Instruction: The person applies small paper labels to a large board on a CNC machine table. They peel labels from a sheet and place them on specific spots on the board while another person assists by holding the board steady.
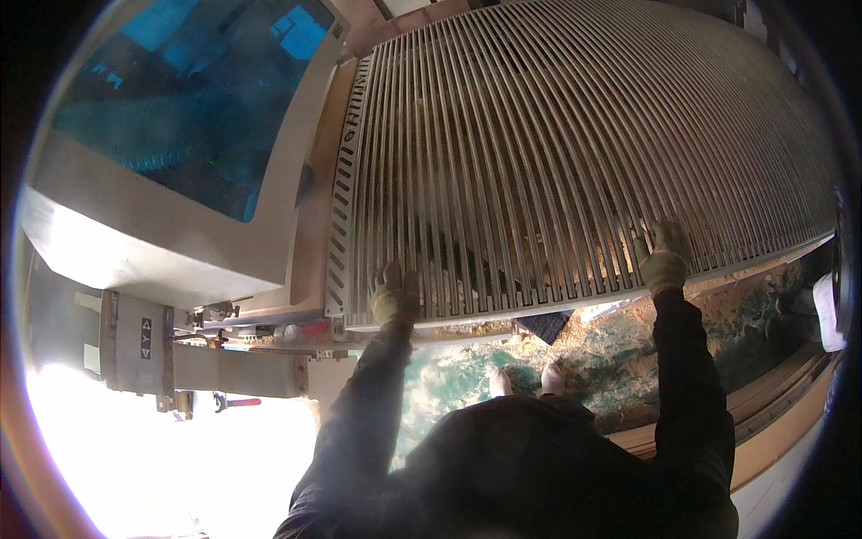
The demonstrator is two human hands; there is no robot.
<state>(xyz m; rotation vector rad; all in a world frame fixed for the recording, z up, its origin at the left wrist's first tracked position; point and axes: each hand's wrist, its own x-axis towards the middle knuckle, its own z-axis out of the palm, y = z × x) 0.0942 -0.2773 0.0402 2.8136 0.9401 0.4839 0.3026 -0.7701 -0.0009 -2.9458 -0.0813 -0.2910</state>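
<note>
A wide slatted metal bed, made of long parallel bars, stretches out in front of me. My left hand, in a pale work glove, rests at its near edge toward the left corner. Farther right, my right hand, gloved as well, lies on the bars just inside the near edge. Its thumb stands apart from the other fingers. Both hands look open, with no loose object in either. Whether the fingertips dip between the bars is hard to make out.
A large grey machine housing with a blue window stands at the left. Below it hangs a box with arrow marks. A dark ribbed piece pokes out under the bed's edge. Long boards lie at lower right. The green floor is worn.
</note>
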